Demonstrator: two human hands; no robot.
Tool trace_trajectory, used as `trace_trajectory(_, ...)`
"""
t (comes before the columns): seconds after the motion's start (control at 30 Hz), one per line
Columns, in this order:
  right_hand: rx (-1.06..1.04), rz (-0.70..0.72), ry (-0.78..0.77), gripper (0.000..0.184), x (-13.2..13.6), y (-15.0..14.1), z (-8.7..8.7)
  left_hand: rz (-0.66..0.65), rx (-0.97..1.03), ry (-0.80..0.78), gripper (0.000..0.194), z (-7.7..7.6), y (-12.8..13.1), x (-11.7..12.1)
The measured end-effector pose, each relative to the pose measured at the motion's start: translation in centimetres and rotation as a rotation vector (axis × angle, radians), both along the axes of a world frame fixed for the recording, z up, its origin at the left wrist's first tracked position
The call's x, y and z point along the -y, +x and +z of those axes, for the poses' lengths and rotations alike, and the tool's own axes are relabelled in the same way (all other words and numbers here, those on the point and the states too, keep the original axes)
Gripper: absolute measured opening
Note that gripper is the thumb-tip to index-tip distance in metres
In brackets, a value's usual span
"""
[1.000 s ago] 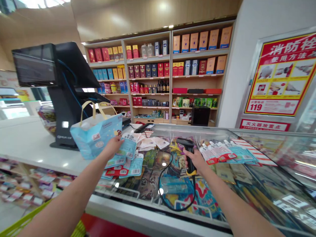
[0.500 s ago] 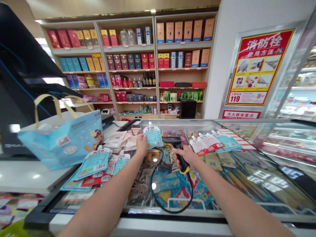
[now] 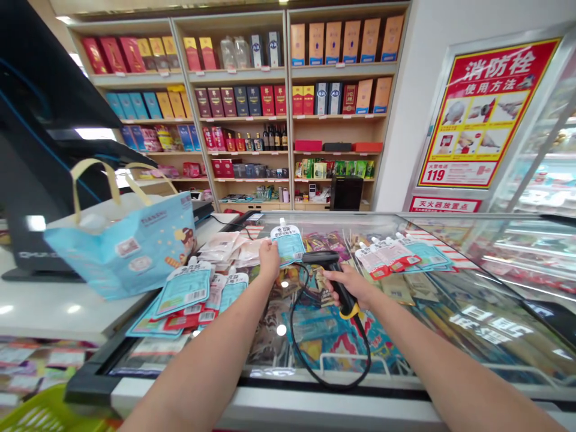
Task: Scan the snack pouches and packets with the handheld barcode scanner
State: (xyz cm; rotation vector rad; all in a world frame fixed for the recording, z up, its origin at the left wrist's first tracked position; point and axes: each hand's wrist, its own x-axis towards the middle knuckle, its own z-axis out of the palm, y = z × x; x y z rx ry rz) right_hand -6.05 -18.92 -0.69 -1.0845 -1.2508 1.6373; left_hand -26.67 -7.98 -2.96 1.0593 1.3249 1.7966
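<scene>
Across a glass-topped counter (image 3: 270,409) filling the lower frame, a blue bag (image 3: 121,246) stands at left beside piled pouches (image 3: 184,291). At center, the right hand (image 3: 353,285) closes its grip around a black scanner (image 3: 320,258); the left hand (image 3: 269,259), its grip pinched shut, now has a blue-and-white pouch (image 3: 288,245) apart from the pile, just beside the scanner's head.

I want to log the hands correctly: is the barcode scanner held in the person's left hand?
No, the right hand grips the barcode scanner, while the left hand holds a pouch.
</scene>
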Motion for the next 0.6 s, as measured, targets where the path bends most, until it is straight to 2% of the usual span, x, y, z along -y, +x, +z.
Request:
trace_trajectory(0.2,0.057,0.03,-0.022,0.027,0.18,-0.17,-0.05,0.0,0.033,-0.021,0.014,0.47,0.36,0.49)
trace_trajectory(0.6,0.047,-0.017,-0.049,0.022,0.16,-0.43,-0.06,-0.025,0.056,-0.003,0.01,0.1,0.22,0.17)
